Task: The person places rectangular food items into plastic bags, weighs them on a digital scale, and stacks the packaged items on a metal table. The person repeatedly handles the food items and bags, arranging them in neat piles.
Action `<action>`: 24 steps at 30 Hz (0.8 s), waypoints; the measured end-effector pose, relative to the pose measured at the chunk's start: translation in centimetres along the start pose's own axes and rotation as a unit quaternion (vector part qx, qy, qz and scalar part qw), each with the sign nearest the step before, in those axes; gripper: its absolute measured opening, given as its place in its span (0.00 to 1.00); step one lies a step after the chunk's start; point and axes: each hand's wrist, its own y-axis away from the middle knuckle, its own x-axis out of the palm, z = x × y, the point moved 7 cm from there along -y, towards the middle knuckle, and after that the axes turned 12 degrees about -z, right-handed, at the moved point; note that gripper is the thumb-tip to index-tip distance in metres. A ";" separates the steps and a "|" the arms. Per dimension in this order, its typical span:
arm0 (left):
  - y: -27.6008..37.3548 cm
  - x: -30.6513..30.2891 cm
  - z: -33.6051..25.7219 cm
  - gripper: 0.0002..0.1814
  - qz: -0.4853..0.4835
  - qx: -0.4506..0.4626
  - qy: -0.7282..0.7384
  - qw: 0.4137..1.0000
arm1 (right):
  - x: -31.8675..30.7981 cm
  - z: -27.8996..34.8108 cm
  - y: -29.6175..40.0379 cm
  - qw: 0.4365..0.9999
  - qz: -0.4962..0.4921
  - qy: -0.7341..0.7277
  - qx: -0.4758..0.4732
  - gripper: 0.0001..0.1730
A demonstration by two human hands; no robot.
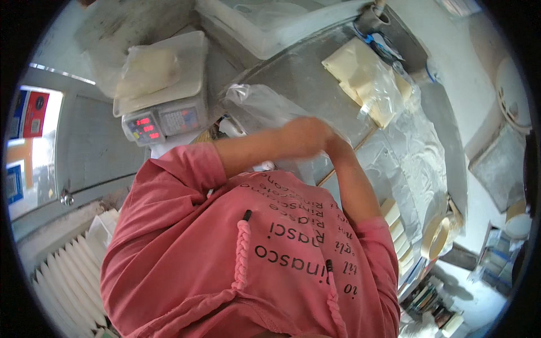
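Observation:
My left hand [306,136], blurred, reaches across my front and overlaps my right hand [334,140]. Both are over a clear plastic bag [264,101] that spreads over the grey worktop [304,63]. The bag touches or passes under the hands; fingers and grip are hidden by blur and overlap. Beyond them lies a stack of folded pale-yellow dough sheets [355,72] partly under clear plastic [386,101]. At left, a pale, bagged lump [148,72] rests on the tray of a digital scale [192,63] with a lit red display.
White flour [422,164] dusts a plastic sheet at right. Pale blocks [395,228] stand in a row near my right sleeve, beside a round wooden ring [435,238]. A thin wooden stick [365,139] crosses the worktop. A dark grey cylindrical container [395,38] stands at the far edge. A white radiator [67,279] is at lower left.

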 end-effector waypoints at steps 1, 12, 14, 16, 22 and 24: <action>-0.3 2.7 4.5 0.17 -0.003 -0.026 -0.062 0.998 | -0.9 1.0 0.1 1.000 0.000 0.010 -0.018 0.23; -1.2 3.9 12.1 0.37 0.065 0.117 -0.425 0.895 | 1.0 0.7 0.3 0.992 -0.030 -0.021 -0.124 0.31; -1.7 4.8 13.0 0.35 0.078 0.060 -0.391 0.915 | 1.9 0.8 -1.2 0.984 -0.071 -0.033 -0.158 0.26; -2.5 5.7 14.6 0.28 0.092 -0.008 -0.356 0.930 | 0.3 1.8 -1.5 0.906 -0.188 -0.227 -0.303 0.19; 1.3 -3.4 6.4 0.12 0.013 -0.224 0.134 0.965 | -7.8 3.6 2.2 0.757 -0.197 -0.598 -0.177 0.07; 6.4 -8.4 5.7 0.10 -0.184 -0.184 0.157 0.953 | -9.5 5.4 3.6 0.772 -0.222 -0.564 -0.191 0.07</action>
